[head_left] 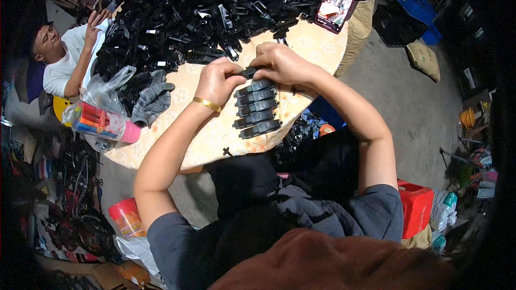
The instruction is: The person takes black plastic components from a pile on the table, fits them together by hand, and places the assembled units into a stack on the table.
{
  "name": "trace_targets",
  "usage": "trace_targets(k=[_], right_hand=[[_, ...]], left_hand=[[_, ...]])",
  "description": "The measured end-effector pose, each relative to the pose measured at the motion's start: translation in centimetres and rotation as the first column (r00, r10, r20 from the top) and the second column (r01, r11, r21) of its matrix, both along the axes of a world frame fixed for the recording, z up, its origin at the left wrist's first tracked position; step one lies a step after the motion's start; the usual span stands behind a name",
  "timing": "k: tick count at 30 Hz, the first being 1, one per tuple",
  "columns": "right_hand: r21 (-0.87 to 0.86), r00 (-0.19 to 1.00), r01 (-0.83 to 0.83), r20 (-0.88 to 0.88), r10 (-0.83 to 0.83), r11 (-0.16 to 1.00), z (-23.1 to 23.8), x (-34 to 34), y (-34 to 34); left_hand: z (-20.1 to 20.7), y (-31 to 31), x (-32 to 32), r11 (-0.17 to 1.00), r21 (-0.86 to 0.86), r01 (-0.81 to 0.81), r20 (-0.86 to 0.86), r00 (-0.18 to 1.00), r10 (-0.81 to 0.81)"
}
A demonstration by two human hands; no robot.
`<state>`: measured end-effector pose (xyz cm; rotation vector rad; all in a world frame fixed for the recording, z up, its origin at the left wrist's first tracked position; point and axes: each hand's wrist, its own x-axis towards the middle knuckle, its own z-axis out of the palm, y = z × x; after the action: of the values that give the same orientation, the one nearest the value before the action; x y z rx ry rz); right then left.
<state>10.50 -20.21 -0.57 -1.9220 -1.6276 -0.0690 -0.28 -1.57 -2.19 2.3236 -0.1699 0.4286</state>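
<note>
Hands, left to right. Left hand (217, 81): thumb and fingers drawn together, pinching the left side of a small black part (248, 72). Part lies between the two hands, over the middle of the cloth-covered table (183, 80). Right hand (282, 63): fingers bent in, pinching the same part from its right side. Neither hand is nearer; both touch it. Long axis seems to run left to right, but fingertips hide the ends, so not certain.

Key relation: part sits at the far end of a row of black clips (258, 108), which extends from just under the fingers toward the near edge. Each clip lies roughly crosswise, right end tipped slightly toward the far edge. Whether part and row touch: cannot tell.

Surroundings, left to right. Co-worker (70, 59) beyond the left edge, hands raised. Pen cup (102, 121) with a pink base at the left edge, a clear plastic bag (110, 83) beside it. Grey glove (153, 99) next, well apart from the left hand. Heap of black parts (209, 11) covers the far side and comes near both hands, so it crowds the space beyond them. Phone (337, 4), screen lit, at the far right edge
</note>
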Motion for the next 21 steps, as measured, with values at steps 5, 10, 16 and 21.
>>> trace_targets(k=[5,10,16,21], right_hand=[[-0.085,0.998,-0.01,-0.067,0.004,0.996,0.4,0.1,-0.7],[-0.059,0.976,0.158,-0.145,-0.165,0.986,1.0,0.9,-2.3],[0.171,0.82,0.455,0.302,-0.486,0.874,-1.4,4.3,-2.2],[-0.007,0.872,0.464,0.183,-0.455,0.886,-0.8,4.5,-2.2]], left_hand=[[0.3,0.1,0.0,0.997,-0.015,0.076,-0.053,0.996,-0.077],[1.0,1.3,0.3,0.97,0.242,0.024,0.165,0.984,-0.065],[0.1,3.2,1.7,0.837,0.491,-0.243,0.308,0.947,0.095],[0.4,2.9,1.5,0.823,0.529,-0.208,0.236,0.967,0.092]])
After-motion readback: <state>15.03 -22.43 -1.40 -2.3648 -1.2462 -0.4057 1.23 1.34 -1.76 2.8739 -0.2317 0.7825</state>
